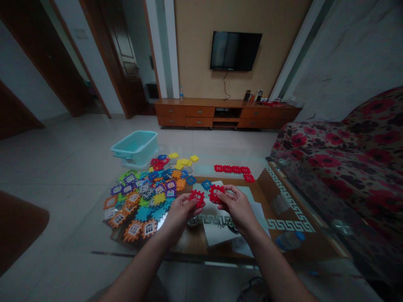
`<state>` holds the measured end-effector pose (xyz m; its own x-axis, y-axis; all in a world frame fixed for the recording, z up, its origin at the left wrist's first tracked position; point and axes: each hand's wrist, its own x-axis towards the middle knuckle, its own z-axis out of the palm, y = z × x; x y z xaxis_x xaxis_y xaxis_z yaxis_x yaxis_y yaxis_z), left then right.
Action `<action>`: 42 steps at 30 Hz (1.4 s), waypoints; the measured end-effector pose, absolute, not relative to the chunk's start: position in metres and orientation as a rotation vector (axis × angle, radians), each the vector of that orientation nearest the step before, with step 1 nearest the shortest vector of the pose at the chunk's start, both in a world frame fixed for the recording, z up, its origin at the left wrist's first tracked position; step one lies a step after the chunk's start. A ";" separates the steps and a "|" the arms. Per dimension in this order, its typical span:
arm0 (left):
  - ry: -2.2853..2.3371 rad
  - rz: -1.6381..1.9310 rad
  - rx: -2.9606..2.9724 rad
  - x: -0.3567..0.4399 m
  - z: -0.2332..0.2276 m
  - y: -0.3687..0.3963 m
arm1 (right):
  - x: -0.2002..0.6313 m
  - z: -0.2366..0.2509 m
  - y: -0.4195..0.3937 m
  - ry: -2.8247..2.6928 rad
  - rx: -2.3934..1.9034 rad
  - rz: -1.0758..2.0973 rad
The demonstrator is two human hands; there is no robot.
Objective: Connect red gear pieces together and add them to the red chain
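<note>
My left hand (181,214) pinches a red interlocking plastic tile (197,198) with a notched edge and a window-like cutout. A second red tile (216,193) of the same kind is gripped by my right hand (235,205). The two tiles face each other over the glass table with a small gap between them. Beyond my right hand, a row of joined red tiles (232,169) lies on the glass, with one red tile (248,178) below its right end. A blue tile (206,184) lies just past the held ones.
A heap of mixed-colour tiles (159,188) covers the left part of the glass table (258,188). The light-blue plastic bin (138,155) stands beyond it. Beneath the glass are papers (217,233) and a blue-capped bottle (289,241). A floral sofa (327,155) borders the right.
</note>
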<state>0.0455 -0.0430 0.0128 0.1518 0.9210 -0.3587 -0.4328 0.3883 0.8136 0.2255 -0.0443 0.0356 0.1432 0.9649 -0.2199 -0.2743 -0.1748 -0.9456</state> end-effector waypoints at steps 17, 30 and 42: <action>0.871 1.054 0.608 0.045 0.020 -0.042 | 0.226 0.030 -0.041 -0.672 -1.168 1.333; 0.858 1.030 0.782 0.043 0.017 -0.041 | 0.224 0.030 -0.044 -0.851 -1.237 1.317; 0.741 0.979 0.951 0.039 0.026 -0.046 | 0.225 0.029 -0.044 -1.008 -1.234 1.278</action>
<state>0.0386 -0.0463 0.0261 0.3859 0.9174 -0.0976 -0.3437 0.2411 0.9076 0.2246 -0.0437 0.0289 0.0765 0.9910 -0.1100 -0.1234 -0.1001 -0.9873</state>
